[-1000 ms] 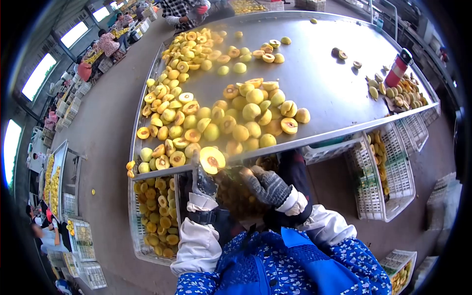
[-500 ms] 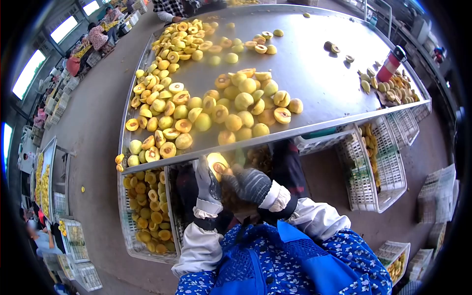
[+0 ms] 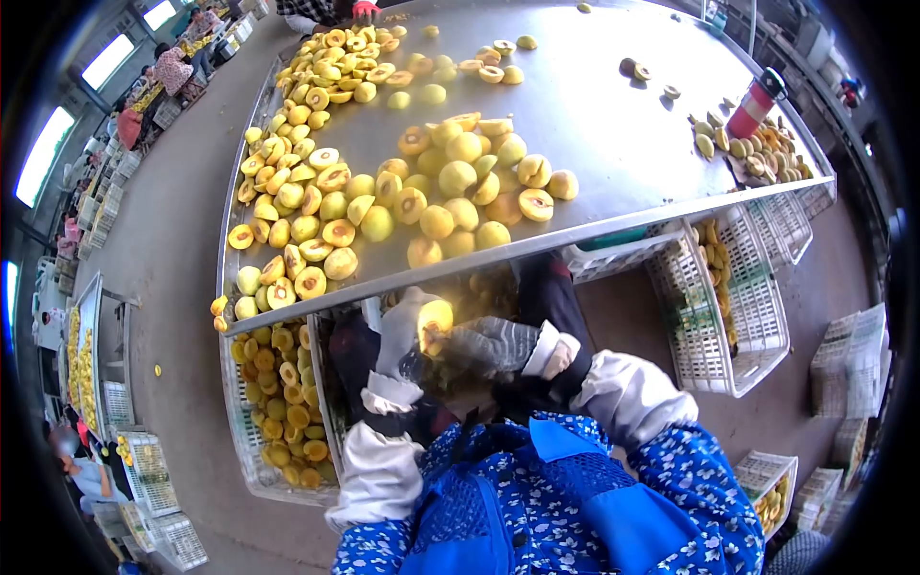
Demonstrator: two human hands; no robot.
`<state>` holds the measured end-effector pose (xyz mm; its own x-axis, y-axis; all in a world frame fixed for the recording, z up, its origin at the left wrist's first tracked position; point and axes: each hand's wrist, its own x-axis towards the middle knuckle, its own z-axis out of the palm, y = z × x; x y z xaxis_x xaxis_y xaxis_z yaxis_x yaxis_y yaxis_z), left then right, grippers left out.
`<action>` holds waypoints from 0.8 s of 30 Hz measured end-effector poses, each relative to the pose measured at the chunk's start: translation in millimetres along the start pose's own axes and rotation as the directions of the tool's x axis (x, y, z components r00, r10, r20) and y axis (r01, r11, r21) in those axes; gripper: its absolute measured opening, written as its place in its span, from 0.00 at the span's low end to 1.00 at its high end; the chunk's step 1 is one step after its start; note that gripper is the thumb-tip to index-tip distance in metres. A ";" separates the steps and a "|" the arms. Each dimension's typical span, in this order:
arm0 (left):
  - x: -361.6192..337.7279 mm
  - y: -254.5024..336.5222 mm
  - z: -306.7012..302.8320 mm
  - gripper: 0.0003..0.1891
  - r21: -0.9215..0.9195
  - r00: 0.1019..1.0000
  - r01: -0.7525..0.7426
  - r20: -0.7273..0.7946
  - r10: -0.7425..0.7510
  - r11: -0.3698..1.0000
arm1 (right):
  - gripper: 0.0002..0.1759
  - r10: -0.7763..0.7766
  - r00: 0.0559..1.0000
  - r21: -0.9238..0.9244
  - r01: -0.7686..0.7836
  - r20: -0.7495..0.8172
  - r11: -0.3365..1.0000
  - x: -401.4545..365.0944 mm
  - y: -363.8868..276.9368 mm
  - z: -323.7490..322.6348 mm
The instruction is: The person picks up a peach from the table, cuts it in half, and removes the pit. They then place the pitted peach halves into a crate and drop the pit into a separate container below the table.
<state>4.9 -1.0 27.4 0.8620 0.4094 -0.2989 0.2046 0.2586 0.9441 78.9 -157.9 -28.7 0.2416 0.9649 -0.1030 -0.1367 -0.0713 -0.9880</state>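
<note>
- the blue flowered apron (image 3: 537, 498) and the white sleeves fill the nearest part of the view and cut off the lap and whatever lies under the arms.
- the left hand (image 3: 401, 335), in a white glove, has its fingers clamped on a yellow peach half (image 3: 434, 319), which is held in the air just below the near edge of the counter (image 3: 613, 144), not resting on it.
- the right hand (image 3: 494, 343), in a grey knit glove, meets the half from the side; its fingers curl inward, but i cannot tell whether they grip a tool or nothing.
- likely risk: juicy fruit could slip from gloved fingers and fall beside the crate (image 3: 283, 494) of halves under the near left corner; if a blade is hidden there, it could nick the left thumb.
- the dark gap under the near edge hides what is beneath the hands.
- the heap of peaches (image 3: 450, 192) sits close to the near edge; a nudge could roll one off.
- the red bottle (image 3: 752, 105) by the right edge is too small to read.
</note>
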 end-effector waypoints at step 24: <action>-8.5 -12.2 -17.4 0.28 -0.597 0.946 -0.243 -0.318 0.053 0.765 | 0.27 0.026 0.995 0.154 -0.011 -0.095 0.988 -25.2 36.2 26.6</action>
<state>-13.0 7.5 16.0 0.6790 0.6798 -0.2773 -0.3300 0.6200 0.7118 42.3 -178.1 -58.8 0.3284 0.9342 -0.1393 -0.2855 -0.0424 -0.9574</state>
